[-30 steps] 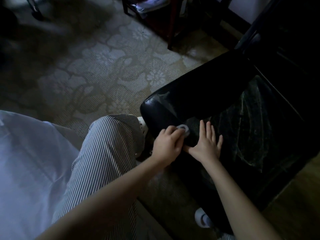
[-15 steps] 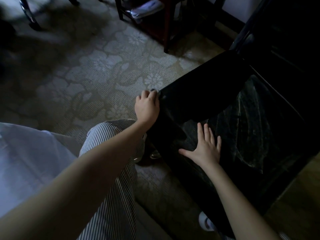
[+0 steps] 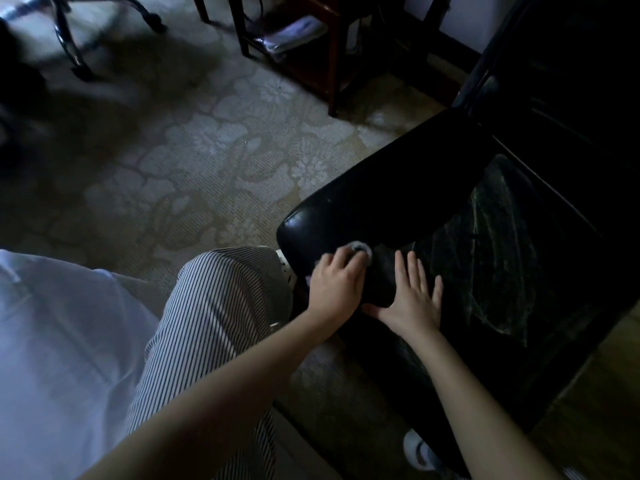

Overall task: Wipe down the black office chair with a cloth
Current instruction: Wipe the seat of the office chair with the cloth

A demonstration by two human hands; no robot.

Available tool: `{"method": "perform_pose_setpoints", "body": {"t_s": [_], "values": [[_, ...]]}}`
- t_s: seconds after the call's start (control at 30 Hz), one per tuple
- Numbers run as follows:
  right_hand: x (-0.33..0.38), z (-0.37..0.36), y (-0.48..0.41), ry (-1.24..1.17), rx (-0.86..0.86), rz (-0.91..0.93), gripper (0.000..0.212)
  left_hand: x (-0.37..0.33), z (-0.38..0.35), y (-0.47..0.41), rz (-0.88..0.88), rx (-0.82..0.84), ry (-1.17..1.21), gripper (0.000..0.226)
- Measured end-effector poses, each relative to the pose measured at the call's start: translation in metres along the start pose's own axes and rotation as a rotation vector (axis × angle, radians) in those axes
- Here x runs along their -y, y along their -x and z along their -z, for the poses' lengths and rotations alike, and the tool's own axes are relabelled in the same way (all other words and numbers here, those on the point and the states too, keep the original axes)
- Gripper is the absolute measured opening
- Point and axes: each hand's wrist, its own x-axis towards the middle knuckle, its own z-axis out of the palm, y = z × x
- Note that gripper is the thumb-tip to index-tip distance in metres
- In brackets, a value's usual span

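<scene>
The black office chair's seat [image 3: 381,202] fills the right half of the head view, with pale wipe streaks on its right part. My left hand [image 3: 337,285] grips a small pale cloth [image 3: 362,249] bunched under its fingers, pressed on the seat's near front corner. Only a bit of the cloth shows past my fingertips. My right hand [image 3: 412,299] lies flat on the seat just right of it, fingers straight and spread. The dark backrest [image 3: 571,81] rises at the upper right.
My striped trouser knee [image 3: 221,306] is beside the seat's left edge. A floral-patterned rug [image 3: 207,161] covers the floor. A dark wooden table's legs [image 3: 332,64] stand at the top centre. Metal chair legs [image 3: 69,46] are at the top left. White shoes [image 3: 415,448] show below the seat.
My left hand swept with the cloth up to the seat's far-left corner, then came back to the near front corner beside my right hand, which stayed flat.
</scene>
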Motion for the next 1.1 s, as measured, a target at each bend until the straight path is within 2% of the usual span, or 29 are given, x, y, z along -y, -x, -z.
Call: {"method": "perform_pose_setpoints", "body": {"t_s": [0.1,0.17,0.33,0.5,0.6,0.93,1.1], "values": [[-0.002,-0.001,0.002,-0.003,-0.001,0.017,0.112,0.005,0.009,0.011,-0.162,0.111,0.104,0.029],[-0.004,-0.001,0.003,0.003,-0.005,0.032,0.113,0.019,0.018,0.001,-0.201,0.133,0.225,0.029],[-0.007,-0.003,0.005,0.015,-0.029,0.060,0.113,0.048,0.033,-0.068,0.071,-0.032,0.146,0.025],[-0.018,-0.003,0.011,-0.040,-0.047,0.044,0.108,0.050,0.024,-0.108,0.301,0.075,-0.016,0.032],[-0.029,-0.005,0.014,-0.072,-0.042,0.014,0.108,0.043,0.018,-0.104,0.332,0.064,-0.056,0.033],[-0.052,-0.010,0.020,-0.050,-0.042,0.009,0.107,-0.007,0.002,-0.036,0.087,0.044,-0.061,0.023],[-0.060,-0.010,0.028,-0.079,-0.039,0.000,0.104,-0.049,-0.006,0.015,-0.136,0.143,0.007,0.028]]}}
